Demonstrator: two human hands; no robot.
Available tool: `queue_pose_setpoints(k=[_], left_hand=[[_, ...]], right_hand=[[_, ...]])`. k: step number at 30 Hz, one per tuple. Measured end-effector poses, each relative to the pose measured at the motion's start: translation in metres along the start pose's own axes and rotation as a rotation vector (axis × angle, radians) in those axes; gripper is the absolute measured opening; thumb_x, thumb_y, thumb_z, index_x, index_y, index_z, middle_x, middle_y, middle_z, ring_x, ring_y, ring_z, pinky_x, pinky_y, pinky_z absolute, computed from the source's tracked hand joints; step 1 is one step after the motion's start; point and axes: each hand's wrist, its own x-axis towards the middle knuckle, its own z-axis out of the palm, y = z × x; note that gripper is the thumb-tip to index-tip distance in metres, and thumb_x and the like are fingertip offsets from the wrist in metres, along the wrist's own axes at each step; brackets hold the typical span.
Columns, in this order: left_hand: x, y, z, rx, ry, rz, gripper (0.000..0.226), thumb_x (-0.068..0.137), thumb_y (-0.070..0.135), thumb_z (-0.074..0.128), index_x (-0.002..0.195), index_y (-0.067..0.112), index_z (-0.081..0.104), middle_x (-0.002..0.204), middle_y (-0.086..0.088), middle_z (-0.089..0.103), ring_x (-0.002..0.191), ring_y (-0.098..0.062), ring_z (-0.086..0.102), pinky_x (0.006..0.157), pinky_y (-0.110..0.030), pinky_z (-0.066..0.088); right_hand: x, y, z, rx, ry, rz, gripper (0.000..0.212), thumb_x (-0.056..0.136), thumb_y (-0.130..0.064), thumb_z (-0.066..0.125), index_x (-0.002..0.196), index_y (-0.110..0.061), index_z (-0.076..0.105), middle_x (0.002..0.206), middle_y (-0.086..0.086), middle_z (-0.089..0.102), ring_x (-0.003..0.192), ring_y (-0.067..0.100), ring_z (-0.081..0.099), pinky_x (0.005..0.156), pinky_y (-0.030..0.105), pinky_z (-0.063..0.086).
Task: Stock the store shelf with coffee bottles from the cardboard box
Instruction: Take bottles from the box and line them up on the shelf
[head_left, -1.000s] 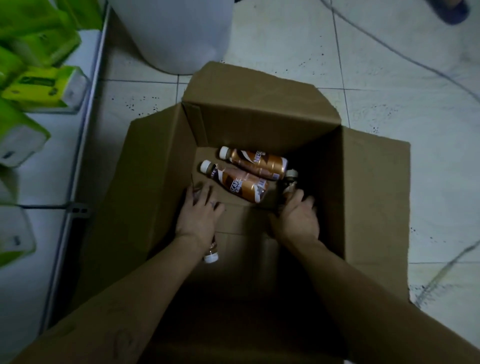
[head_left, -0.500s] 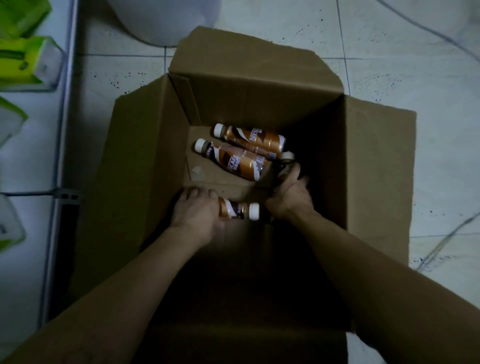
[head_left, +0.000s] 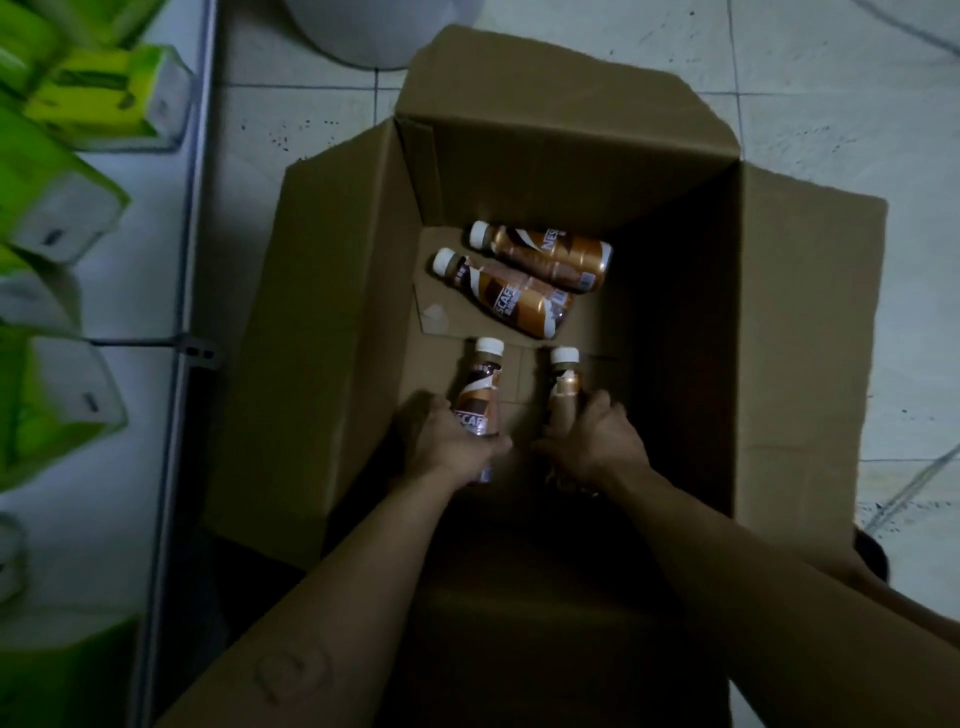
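left grip (head_left: 448, 441) curled round left bottle (head_left: 480, 397) | right grip (head_left: 595, 441) curled round right bottle (head_left: 564, 382) | loose bottles (head_left: 545, 254) lie side by side beyond both grips, inside cardboard box (head_left: 322, 312)

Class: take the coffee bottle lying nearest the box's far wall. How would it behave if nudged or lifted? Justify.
Probably rolls: the far bottle is round and lies on its side on the flat box floor, though the bottle beside it may block one way. Likely rigid: it holds its shape. Its glossy wrap may be slightly slippery.
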Motion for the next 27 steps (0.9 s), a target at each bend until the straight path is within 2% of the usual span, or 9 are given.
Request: queue_pose_setpoints(k=[4, 6, 8, 11, 14, 18, 20, 24, 27], left_hand=[[-0.002, 0.001, -0.002, -0.04, -0.037, -0.028, 0.065, 0.058, 0.024, 0.09, 0.113, 0.013, 0.059, 0.107, -0.008, 0.067, 0.093, -0.024, 0.065, 0.08, -0.036, 0.053], [-0.006, 0.001, -0.003, -0.098, -0.073, -0.031, 0.063, 0.059, 0.02, 0.089, 0.113, 0.015, 0.058, 0.096, -0.002, 0.066, 0.086, -0.021, 0.064, 0.074, -0.034, 0.053], [-0.014, 0.002, -0.007, -0.143, -0.067, -0.001, 0.069, 0.06, 0.018, 0.089, 0.119, 0.018, 0.054, 0.09, 0.003, 0.06, 0.082, -0.018, 0.06, 0.067, -0.029, 0.048], [-0.033, 0.011, -0.015, -0.188, 0.013, 0.08, 0.057, 0.059, 0.016, 0.088, 0.104, 0.019, 0.053, 0.1, -0.003, 0.065, 0.084, -0.019, 0.061, 0.068, -0.028, 0.046], [-0.06, 0.03, -0.027, -0.28, 0.106, 0.187, 0.053, 0.058, 0.014, 0.087, 0.097, 0.022, 0.052, 0.099, -0.003, 0.065, 0.088, -0.021, 0.063, 0.072, -0.031, 0.05], [-0.105, 0.062, -0.056, -0.344, 0.181, 0.363, 0.062, 0.055, 0.018, 0.089, 0.108, 0.02, 0.056, 0.105, -0.001, 0.067, 0.094, -0.021, 0.064, 0.084, -0.04, 0.054], [-0.129, 0.075, -0.075, -0.365, 0.221, 0.452, 0.064, 0.055, 0.019, 0.09, 0.108, 0.021, 0.056, 0.108, 0.0, 0.067, 0.095, -0.02, 0.065, 0.086, -0.043, 0.054], [-0.189, 0.102, -0.116, -0.433, 0.298, 0.589, 0.059, 0.05, 0.02, 0.093, 0.088, 0.033, 0.049, 0.093, 0.01, 0.065, 0.085, -0.012, 0.064, 0.068, -0.028, 0.051], [-0.241, 0.117, -0.145, -0.516, 0.328, 0.672, 0.063, 0.05, 0.016, 0.092, 0.096, 0.027, 0.051, 0.091, 0.011, 0.063, 0.077, -0.003, 0.06, 0.06, -0.017, 0.042]], right_hand=[[0.001, -0.003, -0.002, 0.069, -0.075, 0.068, 0.071, 0.075, -0.04, 0.077, 0.129, -0.01, 0.042, 0.119, 0.013, 0.053, 0.1, 0.027, 0.059, 0.074, 0.037, 0.054], [-0.002, -0.004, -0.005, 0.157, -0.071, 0.096, 0.059, 0.079, -0.038, 0.074, 0.123, -0.012, 0.046, 0.099, 0.006, 0.055, 0.08, 0.019, 0.059, 0.053, 0.03, 0.048], [-0.009, -0.003, -0.01, 0.23, -0.053, 0.066, 0.054, 0.077, -0.037, 0.075, 0.119, -0.015, 0.048, 0.085, -0.003, 0.05, 0.067, 0.011, 0.052, 0.044, 0.023, 0.036], [-0.027, -0.002, -0.023, 0.308, -0.016, -0.082, 0.063, 0.064, -0.032, 0.085, 0.115, -0.021, 0.05, 0.1, -0.002, 0.056, 0.082, 0.013, 0.053, 0.053, 0.023, 0.038], [-0.054, -0.009, -0.048, 0.407, 0.044, -0.208, 0.065, 0.059, -0.028, 0.088, 0.111, -0.026, 0.049, 0.094, -0.01, 0.054, 0.085, 0.01, 0.054, 0.061, 0.022, 0.043], [-0.101, -0.021, -0.096, 0.515, 0.153, -0.392, 0.06, 0.063, -0.025, 0.086, 0.107, -0.032, 0.046, 0.084, -0.019, 0.053, 0.072, -0.003, 0.052, 0.049, 0.01, 0.039], [-0.126, -0.03, -0.121, 0.567, 0.209, -0.479, 0.061, 0.063, -0.026, 0.087, 0.107, -0.035, 0.045, 0.087, -0.02, 0.055, 0.076, -0.005, 0.054, 0.055, 0.009, 0.039], [-0.185, -0.045, -0.177, 0.613, 0.312, -0.631, 0.063, 0.059, -0.029, 0.089, 0.108, -0.033, 0.051, 0.092, -0.017, 0.062, 0.08, -0.004, 0.06, 0.059, 0.011, 0.045], [-0.235, -0.051, -0.215, 0.61, 0.359, -0.748, 0.06, 0.059, -0.027, 0.089, 0.104, -0.035, 0.05, 0.092, -0.017, 0.063, 0.081, -0.002, 0.061, 0.064, 0.016, 0.049]])
